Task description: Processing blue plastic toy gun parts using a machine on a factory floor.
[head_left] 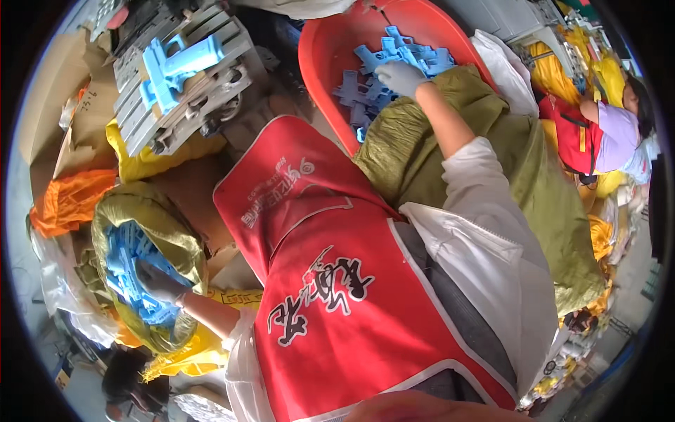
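My right hand [402, 77], in a light grey glove, reaches into a red tub [316, 60] at the upper middle. Its fingers are bent closed on a blue plastic toy pistol [383, 56] in the loose pile there. At the left, my left hand [160, 283], in a darker grey glove, is inside an olive woven sack [181, 243]. It rests against many blue toy pistol pieces [130, 253]; shadow and the pieces hide its fingertips. Another blue toy pistol [176, 67] lies on a grey slatted fixture [133, 116] at the upper left.
A large olive sack [520, 190] lies under my right arm and over the tub's edge. Cardboard [70, 98] and an orange bag [74, 200] stand at the left. A yellow sack [200, 355] is below the left sack. Another person [605, 133] is at the far right.
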Available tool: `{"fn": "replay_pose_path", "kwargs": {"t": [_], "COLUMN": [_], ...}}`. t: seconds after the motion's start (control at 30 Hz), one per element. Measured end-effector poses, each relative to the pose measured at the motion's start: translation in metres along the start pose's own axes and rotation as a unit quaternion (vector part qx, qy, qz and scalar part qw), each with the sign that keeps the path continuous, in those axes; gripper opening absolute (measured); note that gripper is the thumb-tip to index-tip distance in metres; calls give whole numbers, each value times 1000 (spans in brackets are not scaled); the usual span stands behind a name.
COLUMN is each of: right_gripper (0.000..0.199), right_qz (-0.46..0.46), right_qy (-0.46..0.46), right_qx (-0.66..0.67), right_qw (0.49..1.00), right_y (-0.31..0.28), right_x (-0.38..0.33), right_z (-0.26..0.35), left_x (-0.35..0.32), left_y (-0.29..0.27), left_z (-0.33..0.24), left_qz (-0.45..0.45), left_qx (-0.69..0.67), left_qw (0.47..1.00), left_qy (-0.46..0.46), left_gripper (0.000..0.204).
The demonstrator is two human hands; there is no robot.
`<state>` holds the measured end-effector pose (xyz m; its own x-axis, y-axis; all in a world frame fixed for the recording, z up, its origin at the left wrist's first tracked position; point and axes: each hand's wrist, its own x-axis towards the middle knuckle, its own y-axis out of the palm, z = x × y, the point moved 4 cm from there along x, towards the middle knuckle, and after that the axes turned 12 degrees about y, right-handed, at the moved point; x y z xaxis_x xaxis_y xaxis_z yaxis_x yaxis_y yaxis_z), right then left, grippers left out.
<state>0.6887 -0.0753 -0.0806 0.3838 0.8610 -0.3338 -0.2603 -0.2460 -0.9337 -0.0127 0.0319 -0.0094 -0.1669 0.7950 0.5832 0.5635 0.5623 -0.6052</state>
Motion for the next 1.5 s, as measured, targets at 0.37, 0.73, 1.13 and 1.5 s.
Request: {"fn": "replay_pose_path", "kwargs": {"t": [0.37,0.73,1.13,1.5], "right_gripper": [37,37,70,46], "right_qz": [23,70,-265,-334], "right_qy": [188,-187,-303,-217], "right_qx": [-156,520,267,395], "right_qw": [969,831,875,828], "right_y": [108,-49,-74,-113], "right_x": [29,-56,-162,-137], "right_z": [-57,104,236,189], "left_x": [-7,-45,-43,94], "left_y": [40,100,86,101], "left_z": [-85,-250,-285,-279], "left_qz": [114,368,281,125], "left_qx": [-126,-342,-570,-204], "left_qw": [985,857,758,904], "left_qy": [13,115,-144,355], "left_gripper": [22,36,25,37]}}
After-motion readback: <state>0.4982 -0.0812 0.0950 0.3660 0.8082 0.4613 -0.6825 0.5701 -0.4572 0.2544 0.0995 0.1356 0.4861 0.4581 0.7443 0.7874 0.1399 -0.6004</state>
